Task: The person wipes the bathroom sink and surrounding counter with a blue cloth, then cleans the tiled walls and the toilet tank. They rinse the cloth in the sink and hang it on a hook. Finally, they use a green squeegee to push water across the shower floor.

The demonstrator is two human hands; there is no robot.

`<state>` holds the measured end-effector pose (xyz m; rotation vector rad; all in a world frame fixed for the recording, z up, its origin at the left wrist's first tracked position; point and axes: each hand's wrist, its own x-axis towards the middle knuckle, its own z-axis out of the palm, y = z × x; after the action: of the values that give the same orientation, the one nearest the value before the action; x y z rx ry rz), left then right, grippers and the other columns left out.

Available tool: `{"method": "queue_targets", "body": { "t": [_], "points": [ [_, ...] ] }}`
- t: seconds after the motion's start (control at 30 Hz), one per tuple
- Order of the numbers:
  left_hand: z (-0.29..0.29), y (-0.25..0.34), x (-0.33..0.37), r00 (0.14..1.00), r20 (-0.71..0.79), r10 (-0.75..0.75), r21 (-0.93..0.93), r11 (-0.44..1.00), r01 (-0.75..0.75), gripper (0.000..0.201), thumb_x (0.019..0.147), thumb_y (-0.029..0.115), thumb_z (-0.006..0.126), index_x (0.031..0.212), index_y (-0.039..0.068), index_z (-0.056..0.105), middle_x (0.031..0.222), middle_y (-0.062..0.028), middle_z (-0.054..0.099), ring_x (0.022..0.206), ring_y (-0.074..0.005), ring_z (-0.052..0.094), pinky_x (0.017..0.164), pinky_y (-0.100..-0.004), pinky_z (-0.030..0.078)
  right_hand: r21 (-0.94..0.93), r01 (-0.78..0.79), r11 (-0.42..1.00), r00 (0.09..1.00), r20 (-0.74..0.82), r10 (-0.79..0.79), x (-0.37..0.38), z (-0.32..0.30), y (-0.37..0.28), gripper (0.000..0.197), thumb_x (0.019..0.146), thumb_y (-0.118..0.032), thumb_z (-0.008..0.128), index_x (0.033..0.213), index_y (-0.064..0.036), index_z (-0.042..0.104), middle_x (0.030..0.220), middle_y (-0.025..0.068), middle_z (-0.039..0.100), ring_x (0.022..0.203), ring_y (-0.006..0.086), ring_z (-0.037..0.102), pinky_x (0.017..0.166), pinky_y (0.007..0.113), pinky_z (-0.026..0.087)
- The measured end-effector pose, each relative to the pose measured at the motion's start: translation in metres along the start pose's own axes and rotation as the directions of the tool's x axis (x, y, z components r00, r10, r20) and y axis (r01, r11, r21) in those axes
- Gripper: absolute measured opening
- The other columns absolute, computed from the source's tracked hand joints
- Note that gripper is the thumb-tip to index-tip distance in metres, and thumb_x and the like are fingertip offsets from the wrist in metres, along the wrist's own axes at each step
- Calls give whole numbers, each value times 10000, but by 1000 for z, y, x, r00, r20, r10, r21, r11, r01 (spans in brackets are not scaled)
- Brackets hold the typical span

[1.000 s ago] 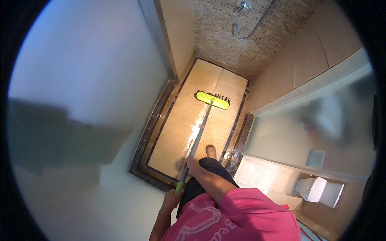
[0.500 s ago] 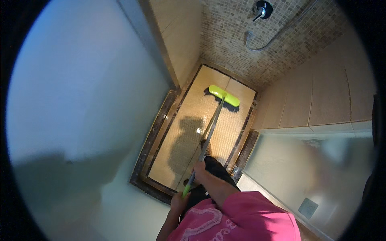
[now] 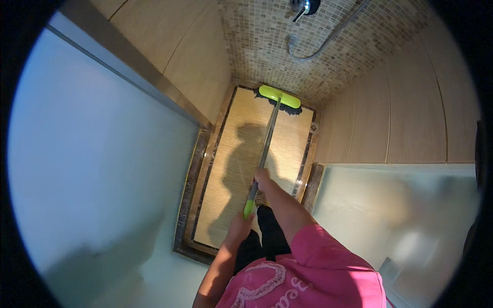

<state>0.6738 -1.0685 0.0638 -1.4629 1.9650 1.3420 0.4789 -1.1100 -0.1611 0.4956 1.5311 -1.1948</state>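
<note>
A push broom (image 3: 280, 97) with a lime green head and dark bristles stands on the ribbed beige shower floor (image 3: 228, 133), close to the far wall. Its long grey handle slants down toward me and ends in a green grip. My left hand (image 3: 239, 226) is closed round that green end. Further up the handle, my right hand (image 3: 262, 178) wraps round the grey shaft. My shadow falls across the floor beside the handle. My feet, partly hidden by my arms and the handle, stand at the near part of the floor.
Frosted glass panels (image 3: 113, 149) flank me, another (image 3: 395, 215) on the right. A dark stone curb (image 3: 191, 195) edges the floor. On the mosaic wall are a shower tap (image 3: 305, 7) and a hose (image 3: 328, 40). A round drain (image 3: 314, 128) sits at the right corner.
The broom head has moved away from me, up against the far wall. Both my hands have reached further forward with the handle. My view has shifted a little too.
</note>
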Motion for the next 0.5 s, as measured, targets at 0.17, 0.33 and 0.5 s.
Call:
{"method": "queue_targets", "body": {
  "t": [0.17,0.33,0.5],
  "points": [
    [-23,-102,-98,999,-35,-35,-116,993,30,476,1000,440,652,1085,-29,659,964,-322,690,986,-513,658,825,-541,518,-92,-102,991,995,14,104,-95,41,101,295,1098,-308,498,1047,-17,497,657,163,525,524,277,566,457,436,463],
    [-72,-254,-280,984,-153,-91,-46,995,85,425,979,418,691,1033,-4,695,917,-274,695,902,-467,675,787,-505,526,86,-242,966,960,167,226,-201,108,323,238,1081,-274,531,1045,-41,499,766,159,530,601,305,586,521,460,487],
    [-81,-421,-422,929,-142,-340,-217,927,306,394,973,387,709,1069,5,728,803,-203,681,755,-356,661,722,-450,521,106,-466,878,858,297,419,-276,158,543,274,1069,-305,524,1069,-32,509,858,198,564,689,342,622,599,516,519]
  ]
}}
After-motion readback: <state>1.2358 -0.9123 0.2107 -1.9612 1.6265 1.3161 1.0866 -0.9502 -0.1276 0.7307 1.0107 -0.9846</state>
